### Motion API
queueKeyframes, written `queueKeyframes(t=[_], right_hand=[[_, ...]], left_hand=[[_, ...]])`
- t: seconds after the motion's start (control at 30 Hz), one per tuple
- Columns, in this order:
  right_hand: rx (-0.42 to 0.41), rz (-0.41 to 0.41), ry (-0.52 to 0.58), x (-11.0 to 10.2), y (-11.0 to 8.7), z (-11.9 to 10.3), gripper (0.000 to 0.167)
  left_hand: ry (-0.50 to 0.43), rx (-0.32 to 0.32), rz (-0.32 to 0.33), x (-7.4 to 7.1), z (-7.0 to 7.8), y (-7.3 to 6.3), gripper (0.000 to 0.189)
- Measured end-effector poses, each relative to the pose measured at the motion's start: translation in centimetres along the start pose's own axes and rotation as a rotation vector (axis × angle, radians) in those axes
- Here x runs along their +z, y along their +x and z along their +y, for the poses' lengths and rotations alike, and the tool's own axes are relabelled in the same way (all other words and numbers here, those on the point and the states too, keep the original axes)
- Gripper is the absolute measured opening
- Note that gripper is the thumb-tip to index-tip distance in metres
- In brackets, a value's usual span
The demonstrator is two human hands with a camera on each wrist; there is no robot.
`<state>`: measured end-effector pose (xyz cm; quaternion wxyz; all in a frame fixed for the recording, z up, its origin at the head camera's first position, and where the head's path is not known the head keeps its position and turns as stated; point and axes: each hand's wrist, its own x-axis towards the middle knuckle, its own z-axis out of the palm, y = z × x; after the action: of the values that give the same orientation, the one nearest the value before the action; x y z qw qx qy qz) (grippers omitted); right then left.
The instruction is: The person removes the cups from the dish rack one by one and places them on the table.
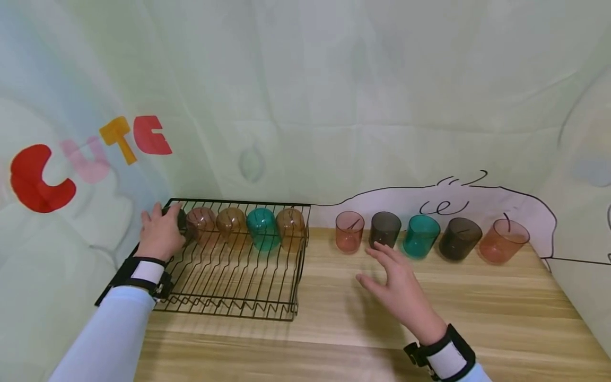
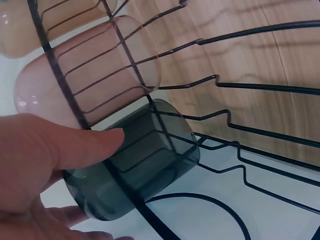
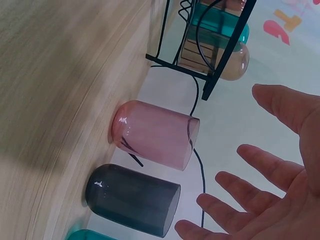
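Note:
At the rack's left end, my left hand grips a dark grey glass, thumb on its near side and fingers beneath. The glass sits mouth down in the black wire rack. Right beside it in the rack is a pink glass. My right hand hovers over the table, fingers spread and holding nothing. Just beyond its fingertips stand an upright dark grey glass and a pink glass, both apart from the hand in the right wrist view.
Further along the rack are an amber glass, a teal glass and another amber glass. On the table's right stand a teal glass, a dark glass and a reddish glass. A printed curtain hangs behind.

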<state>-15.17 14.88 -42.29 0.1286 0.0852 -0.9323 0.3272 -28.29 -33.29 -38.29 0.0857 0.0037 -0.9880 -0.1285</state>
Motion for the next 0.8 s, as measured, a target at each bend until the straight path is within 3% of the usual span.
queueKeyframes(t=[0.2,0.37,0.8], right_hand=[[-0.009,0.002,0.009,-0.1,-0.1,-0.2,0.056],[-0.01,0.01,0.008,-0.3,-0.2,-0.3,0.056],[-0.022,0.013,0.036,-0.6,-0.3,-0.9,0.055]], left_hand=[[-0.017,0.009,0.003,0.0,-0.3,0.0,0.073],[-0.013,-0.022,0.024,-0.2,0.0,-0.2,0.063],[0.018,-0.061,0.093,-1.1,0.2,-1.9,0.054]])
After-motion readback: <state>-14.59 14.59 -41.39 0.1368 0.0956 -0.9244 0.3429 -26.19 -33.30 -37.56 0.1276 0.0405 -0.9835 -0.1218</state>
